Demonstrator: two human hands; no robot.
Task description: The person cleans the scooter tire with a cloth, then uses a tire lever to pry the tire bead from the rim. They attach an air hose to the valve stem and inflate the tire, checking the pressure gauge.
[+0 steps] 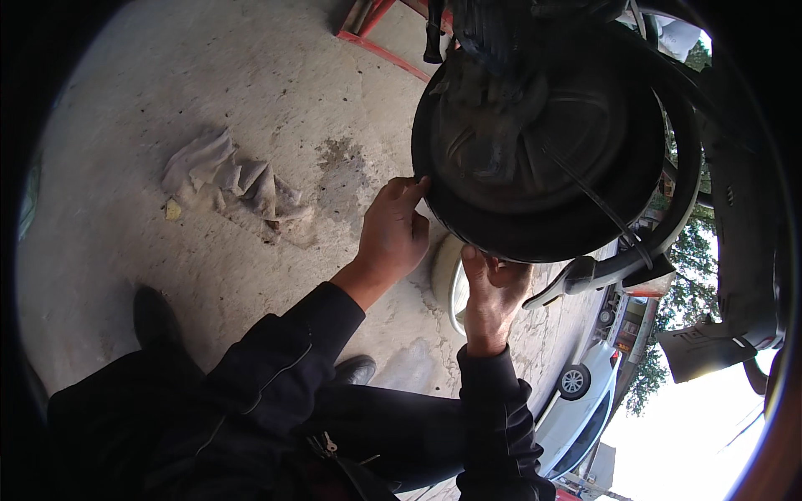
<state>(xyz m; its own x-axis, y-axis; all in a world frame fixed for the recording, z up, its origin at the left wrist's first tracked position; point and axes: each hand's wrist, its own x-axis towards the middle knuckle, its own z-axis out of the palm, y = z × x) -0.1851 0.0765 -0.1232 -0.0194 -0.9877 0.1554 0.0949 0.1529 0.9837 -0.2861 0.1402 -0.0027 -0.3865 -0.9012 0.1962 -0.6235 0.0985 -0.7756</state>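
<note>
A black wheel with a dark tyre (535, 238) hangs on a vehicle in front of me, its dark hub side (576, 125) partly covered by mechanical parts. My left hand (397, 230) is closed at the tyre's left edge, its fingertips against the rubber. At the lower edge, my right hand (494, 296) has curled fingers on the tyre, with some fingers hidden behind it. A thin rod (597, 196) crosses the wheel's right side toward a curved grey tube (689, 167).
A crumpled grey cloth (230, 175) lies on the concrete floor to the left. Behind my right hand stands a pale round container (447, 280). A red metal frame (384, 50) is at the top. A white car (576, 409) is parked at the lower right.
</note>
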